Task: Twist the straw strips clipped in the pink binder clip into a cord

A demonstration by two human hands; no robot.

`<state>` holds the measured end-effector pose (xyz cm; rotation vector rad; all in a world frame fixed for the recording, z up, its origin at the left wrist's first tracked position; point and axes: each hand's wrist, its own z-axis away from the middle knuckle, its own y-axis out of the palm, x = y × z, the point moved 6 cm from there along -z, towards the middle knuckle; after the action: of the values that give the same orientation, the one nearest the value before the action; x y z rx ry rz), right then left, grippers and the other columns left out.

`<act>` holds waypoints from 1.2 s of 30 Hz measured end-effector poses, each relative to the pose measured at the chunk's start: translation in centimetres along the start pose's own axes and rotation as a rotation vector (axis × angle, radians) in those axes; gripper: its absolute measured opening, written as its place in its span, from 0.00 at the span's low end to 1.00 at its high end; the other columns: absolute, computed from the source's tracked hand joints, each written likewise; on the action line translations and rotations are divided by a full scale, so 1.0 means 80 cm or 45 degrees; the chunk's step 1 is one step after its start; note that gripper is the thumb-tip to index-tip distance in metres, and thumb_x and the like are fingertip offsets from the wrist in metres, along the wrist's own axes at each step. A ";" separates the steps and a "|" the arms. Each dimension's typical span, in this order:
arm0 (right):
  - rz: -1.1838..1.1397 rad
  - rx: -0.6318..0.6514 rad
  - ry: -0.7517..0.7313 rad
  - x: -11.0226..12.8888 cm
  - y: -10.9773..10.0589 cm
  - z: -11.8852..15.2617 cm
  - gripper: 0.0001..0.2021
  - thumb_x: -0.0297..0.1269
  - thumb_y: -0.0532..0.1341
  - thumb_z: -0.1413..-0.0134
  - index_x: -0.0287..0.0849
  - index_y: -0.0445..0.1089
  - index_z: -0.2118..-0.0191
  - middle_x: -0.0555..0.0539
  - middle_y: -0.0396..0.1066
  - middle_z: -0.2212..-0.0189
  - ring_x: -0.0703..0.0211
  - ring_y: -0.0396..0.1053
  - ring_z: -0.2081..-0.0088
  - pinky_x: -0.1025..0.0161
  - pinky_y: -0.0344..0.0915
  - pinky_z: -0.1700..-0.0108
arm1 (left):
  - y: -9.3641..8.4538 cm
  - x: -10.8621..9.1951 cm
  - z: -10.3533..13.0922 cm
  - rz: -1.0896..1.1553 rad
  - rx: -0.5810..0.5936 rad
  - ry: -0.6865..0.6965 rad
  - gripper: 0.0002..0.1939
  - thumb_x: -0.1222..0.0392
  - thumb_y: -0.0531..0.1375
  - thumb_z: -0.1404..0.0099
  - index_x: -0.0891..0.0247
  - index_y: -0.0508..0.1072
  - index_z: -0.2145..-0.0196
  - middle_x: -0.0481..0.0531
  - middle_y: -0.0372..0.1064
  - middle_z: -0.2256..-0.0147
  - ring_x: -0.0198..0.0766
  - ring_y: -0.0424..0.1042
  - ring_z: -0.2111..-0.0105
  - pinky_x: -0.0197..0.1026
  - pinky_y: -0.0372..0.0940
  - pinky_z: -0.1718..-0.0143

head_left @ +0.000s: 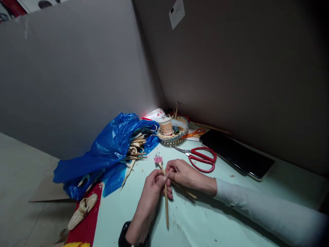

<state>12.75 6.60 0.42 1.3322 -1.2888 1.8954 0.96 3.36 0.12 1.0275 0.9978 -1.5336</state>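
A pink binder clip (158, 160) grips the far end of a bundle of straw-coloured strips (166, 209) on the pale green table. My left hand (154, 187), with a dark band on its wrist, pinches the strips a little below the clip. Close against it, my right hand (180, 172) also has thumb and fingers pinched on the strips. One strip hangs toward me past my left fingers, and other strip ends (191, 196) stick out under my right hand. Red-handled scissors (203, 159) lie just beyond my right hand.
A blue plastic bag (110, 144) spills dry strips (137, 144) at the left. Behind stands a woven basket (172, 139) holding a paper cup (166, 126). A black tablet-like slab (236, 154) lies at right. Grey partitions (77, 75) enclose the table; a woven slipper-shaped piece (82, 211) is lower left.
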 end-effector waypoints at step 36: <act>1.340 -0.019 -0.838 0.049 0.064 0.064 0.12 0.19 0.55 0.49 0.28 0.71 0.59 0.37 0.72 0.67 0.50 0.69 0.68 0.58 0.52 0.78 | -0.004 0.037 0.000 0.447 -0.257 -0.206 0.13 0.57 0.71 0.54 0.67 0.76 0.72 0.48 0.69 0.79 0.30 0.66 0.78 0.29 0.55 0.79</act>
<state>9.33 -0.69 2.24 1.4613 -2.7344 2.0606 0.22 2.62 -2.63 0.8685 0.7924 -1.1812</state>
